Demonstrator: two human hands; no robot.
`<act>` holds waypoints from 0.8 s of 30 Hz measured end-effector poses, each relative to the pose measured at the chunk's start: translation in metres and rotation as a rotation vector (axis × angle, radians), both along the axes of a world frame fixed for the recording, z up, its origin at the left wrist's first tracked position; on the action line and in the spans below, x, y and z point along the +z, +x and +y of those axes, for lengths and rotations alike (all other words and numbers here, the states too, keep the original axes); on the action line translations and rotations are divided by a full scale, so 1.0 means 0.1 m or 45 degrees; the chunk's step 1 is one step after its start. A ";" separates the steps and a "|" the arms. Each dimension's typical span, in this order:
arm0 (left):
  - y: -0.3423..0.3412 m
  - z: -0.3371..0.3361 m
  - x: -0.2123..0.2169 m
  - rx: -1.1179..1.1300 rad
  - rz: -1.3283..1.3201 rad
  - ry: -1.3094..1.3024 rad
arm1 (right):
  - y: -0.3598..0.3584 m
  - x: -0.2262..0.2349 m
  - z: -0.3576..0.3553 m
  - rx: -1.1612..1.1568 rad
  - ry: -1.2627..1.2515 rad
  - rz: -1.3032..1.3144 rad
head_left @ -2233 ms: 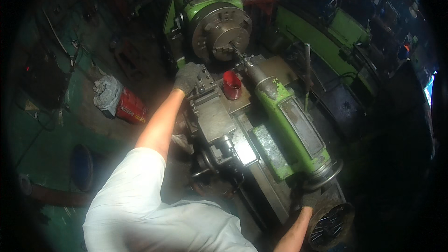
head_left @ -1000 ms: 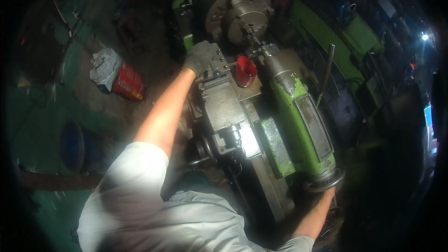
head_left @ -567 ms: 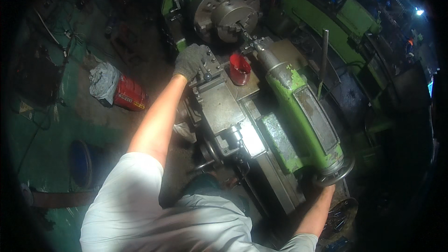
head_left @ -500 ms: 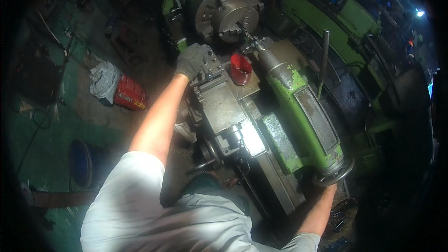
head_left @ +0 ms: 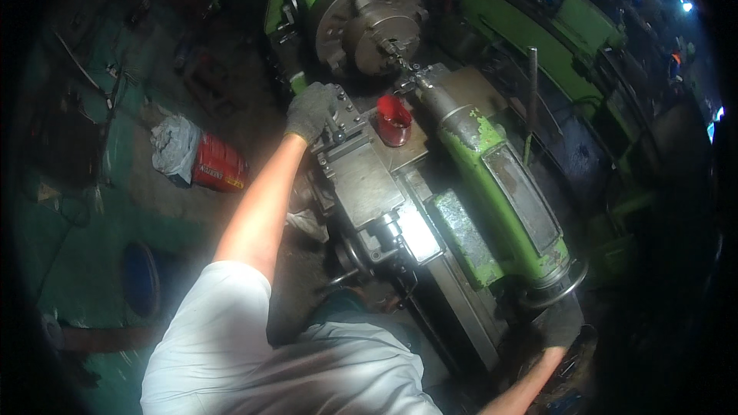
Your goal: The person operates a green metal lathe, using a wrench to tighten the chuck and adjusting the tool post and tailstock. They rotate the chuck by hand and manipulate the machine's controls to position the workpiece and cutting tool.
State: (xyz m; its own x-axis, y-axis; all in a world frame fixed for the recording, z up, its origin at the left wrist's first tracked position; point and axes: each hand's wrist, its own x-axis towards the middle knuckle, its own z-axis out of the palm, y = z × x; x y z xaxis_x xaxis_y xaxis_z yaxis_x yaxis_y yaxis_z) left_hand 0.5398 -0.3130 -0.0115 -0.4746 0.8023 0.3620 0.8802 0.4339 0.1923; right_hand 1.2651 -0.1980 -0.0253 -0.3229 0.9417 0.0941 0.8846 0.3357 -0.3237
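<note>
**Now: both gloved hands on the green lathe**

Left hand (head_left: 311, 110), grey glove, sits upper centre of the frame, fingers curled down over the far corner of the tool post block (head_left: 342, 124); whether they clamp a lever or only rest there cannot be told. Bare forearm runs from it down and left to a white sleeve.

Right hand (head_left: 560, 325), dark glove, lower right of the frame, closed around the rim of the tailstock handwheel (head_left: 555, 292).

Tailstock (head_left: 492, 184): green, chipped paint, long axis diagonal from lower right to upper centre. Its nose points up and left at the chuck. A drill chuck with bit (head_left: 407, 73) sits on that nose; the bit tip is at or just short of the chuck face, contact not resolvable.

Chuck (head_left: 367, 23): grey, round, top centre, face turned toward the tailstock, jaws visible.

Red cup (head_left: 393, 119) stands upright on the carriage, between the left hand and the tailstock nose, just beside both.

Carriage and cross slide (head_left: 361, 180): grey steel, centre of frame, parallel to the tailstock on its left side.

Outward, left of frame: red can (head_left: 221, 164) lying on the floor with a pale rag (head_left: 174, 144) against it; blue round object (head_left: 140, 279) lower left.
</note>
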 end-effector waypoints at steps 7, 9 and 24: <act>0.04 0.03 0.01 -0.001 -0.145 0.129 | -0.07 -1.24 0.51 -0.124 0.043 -0.291; -0.19 0.00 -0.29 -0.113 0.043 0.338 | -0.10 -1.06 0.95 -0.178 0.146 -0.383; -0.25 -0.04 -0.28 -0.014 -0.158 0.223 | -0.10 0.19 0.29 -0.395 0.015 0.167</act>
